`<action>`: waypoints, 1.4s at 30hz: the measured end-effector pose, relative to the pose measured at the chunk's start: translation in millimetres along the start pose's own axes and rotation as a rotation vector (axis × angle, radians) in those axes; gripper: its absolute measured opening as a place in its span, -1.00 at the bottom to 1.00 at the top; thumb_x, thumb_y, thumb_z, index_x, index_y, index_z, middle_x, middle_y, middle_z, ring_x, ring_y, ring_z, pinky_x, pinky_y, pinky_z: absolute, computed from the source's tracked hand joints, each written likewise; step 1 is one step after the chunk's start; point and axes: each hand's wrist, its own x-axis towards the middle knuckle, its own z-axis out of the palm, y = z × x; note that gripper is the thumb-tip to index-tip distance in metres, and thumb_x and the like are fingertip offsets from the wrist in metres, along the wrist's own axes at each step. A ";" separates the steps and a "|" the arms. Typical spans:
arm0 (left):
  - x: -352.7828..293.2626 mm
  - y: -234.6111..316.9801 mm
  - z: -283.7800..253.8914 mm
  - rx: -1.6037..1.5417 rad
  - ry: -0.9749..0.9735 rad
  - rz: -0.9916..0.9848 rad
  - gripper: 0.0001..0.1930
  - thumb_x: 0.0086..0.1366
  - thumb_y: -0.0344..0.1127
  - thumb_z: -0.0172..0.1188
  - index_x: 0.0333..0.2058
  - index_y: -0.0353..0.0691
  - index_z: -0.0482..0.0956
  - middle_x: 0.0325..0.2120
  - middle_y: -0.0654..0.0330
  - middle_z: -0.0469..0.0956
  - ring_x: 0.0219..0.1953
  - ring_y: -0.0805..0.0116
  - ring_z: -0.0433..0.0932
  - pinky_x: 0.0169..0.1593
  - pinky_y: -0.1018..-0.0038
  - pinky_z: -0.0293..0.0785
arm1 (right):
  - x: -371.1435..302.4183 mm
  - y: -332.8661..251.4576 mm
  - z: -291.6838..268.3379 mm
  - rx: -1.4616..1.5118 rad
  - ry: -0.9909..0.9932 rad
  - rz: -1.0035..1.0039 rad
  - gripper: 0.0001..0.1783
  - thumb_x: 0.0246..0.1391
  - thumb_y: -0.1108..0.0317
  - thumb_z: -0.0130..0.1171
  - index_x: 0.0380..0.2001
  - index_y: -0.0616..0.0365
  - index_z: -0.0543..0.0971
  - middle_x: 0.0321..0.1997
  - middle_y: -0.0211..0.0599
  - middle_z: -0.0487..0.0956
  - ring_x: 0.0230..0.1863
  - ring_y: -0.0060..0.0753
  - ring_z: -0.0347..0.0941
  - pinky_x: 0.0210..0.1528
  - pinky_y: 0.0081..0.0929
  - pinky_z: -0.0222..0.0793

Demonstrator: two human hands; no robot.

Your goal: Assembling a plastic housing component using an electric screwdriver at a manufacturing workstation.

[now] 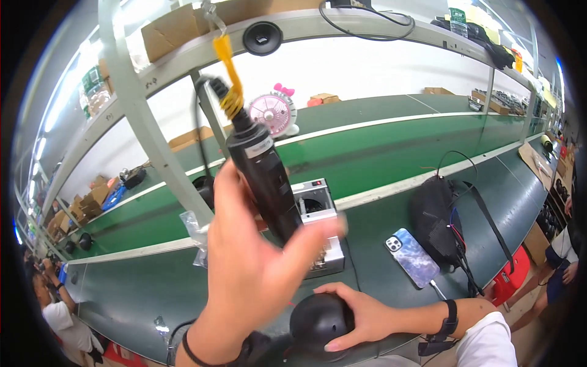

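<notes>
While a screwdriver (269, 183) partly hides the machine (319, 215), a phone (413, 258) lies nearby

Bright, even indoor light on my feed; tube lights (53, 110) glare at far left. I see motion blur on the left hand (251, 263), thumb worst. White wall (373, 70) washed out. Fisheye bends straight edges; rim falls to black.

A factory assembly workshop: above the long green workbench (134, 287) run a metal shelf (342, 27) and a corded power driver (264, 174) on a yellow tether (224, 52); beyond it lie parts cartons (496, 104); beside it, other people (67, 324).
</notes>
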 end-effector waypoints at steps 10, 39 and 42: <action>30.1 -64.1 45.0 -0.658 -0.035 -0.388 -0.53 0.50 0.18 -0.14 -0.15 -0.16 0.43 -0.62 0.32 0.37 -0.59 0.52 0.37 -0.45 0.47 0.46 | 1.1 31.2 -14.8 -0.105 0.003 -0.451 -0.05 -0.06 0.03 0.37 0.36 0.15 0.24 0.43 0.16 0.12 0.44 0.11 0.08 0.37 -0.08 0.16; -29.8 -58.2 16.3 -0.436 0.066 -0.295 -0.10 0.32 0.53 -0.27 -0.11 -0.36 0.51 -0.69 0.31 0.42 -0.66 0.56 0.36 -0.55 0.60 0.30 | -4.6 47.7 -8.6 -0.063 0.086 -0.437 0.32 -0.48 -0.24 0.64 0.29 0.21 0.21 0.35 0.17 0.18 0.36 0.04 0.19 0.35 -0.06 0.15; -32.9 -52.8 -8.4 -0.649 0.156 -0.201 -0.19 0.36 0.46 -0.16 -0.18 -0.35 0.51 -0.68 0.31 0.41 -0.64 0.59 0.36 -0.52 0.61 0.28 | -9.7 47.0 -15.6 -0.142 0.134 -0.438 0.32 -0.49 -0.23 0.64 0.29 0.22 0.22 0.35 0.17 0.20 0.37 0.06 0.19 0.35 -0.05 0.15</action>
